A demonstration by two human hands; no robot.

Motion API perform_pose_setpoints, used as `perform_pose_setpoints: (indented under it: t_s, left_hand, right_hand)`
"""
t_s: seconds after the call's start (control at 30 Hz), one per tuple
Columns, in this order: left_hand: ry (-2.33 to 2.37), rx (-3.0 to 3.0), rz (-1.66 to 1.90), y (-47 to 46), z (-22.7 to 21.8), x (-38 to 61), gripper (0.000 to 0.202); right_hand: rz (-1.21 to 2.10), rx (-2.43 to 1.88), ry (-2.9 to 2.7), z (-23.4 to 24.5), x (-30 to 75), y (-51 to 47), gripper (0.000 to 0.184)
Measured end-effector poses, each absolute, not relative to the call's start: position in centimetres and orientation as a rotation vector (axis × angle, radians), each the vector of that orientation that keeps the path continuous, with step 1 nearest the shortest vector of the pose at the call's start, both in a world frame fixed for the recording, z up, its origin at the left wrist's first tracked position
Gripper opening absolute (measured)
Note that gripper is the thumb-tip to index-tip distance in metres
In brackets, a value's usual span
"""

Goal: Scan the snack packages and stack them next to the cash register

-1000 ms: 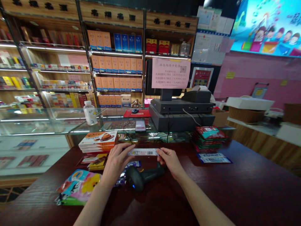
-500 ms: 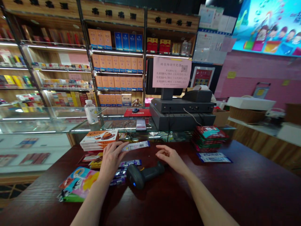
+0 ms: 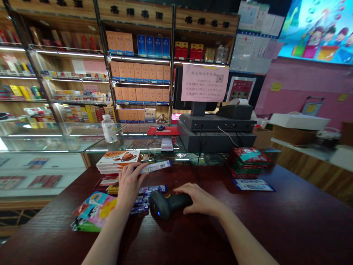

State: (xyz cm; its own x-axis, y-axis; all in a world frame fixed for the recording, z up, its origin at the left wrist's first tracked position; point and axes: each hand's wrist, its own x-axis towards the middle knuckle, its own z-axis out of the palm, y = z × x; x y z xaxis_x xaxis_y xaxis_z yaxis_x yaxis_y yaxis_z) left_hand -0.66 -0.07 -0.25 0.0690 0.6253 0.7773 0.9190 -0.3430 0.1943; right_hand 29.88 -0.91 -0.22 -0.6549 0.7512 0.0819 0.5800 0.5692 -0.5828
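My left hand [image 3: 128,184] pinches one end of a slim blue-and-white packet [image 3: 156,166], holding it above the table with a printed side facing me. My right hand [image 3: 198,198] is around the handle of a black barcode scanner [image 3: 161,207], thumb on the near side and fingers over the far side. The scanner lies on the table with a blue light showing at its head. Several similar blue packets [image 3: 142,201] lie between the scanner and my left forearm. A colourful bag [image 3: 95,212] sits left of that forearm.
White-and-orange boxes [image 3: 118,162] are stacked behind my left hand. At the right stand stacked red-and-green packs [image 3: 248,162], with a flat blue packet [image 3: 253,185] before them. A glass counter carries a bottle [image 3: 109,129], a small screen device [image 3: 167,144] and a cash register [image 3: 216,132].
My right hand has come down and left from the air onto the scanner's handle. My left hand still holds the packet, now slightly more tilted.
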Motion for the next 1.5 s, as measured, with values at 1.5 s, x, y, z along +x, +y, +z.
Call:
perform_pose_setpoints:
  t_s: [1.5]
  left_hand:
    - [-1.463, -1.903, -1.385, 1.2, -0.9, -1.5, 0.030]
  right_hand:
    - [0.761, -1.091, -2.138, 2.0, 32.7, -0.5, 0.050]
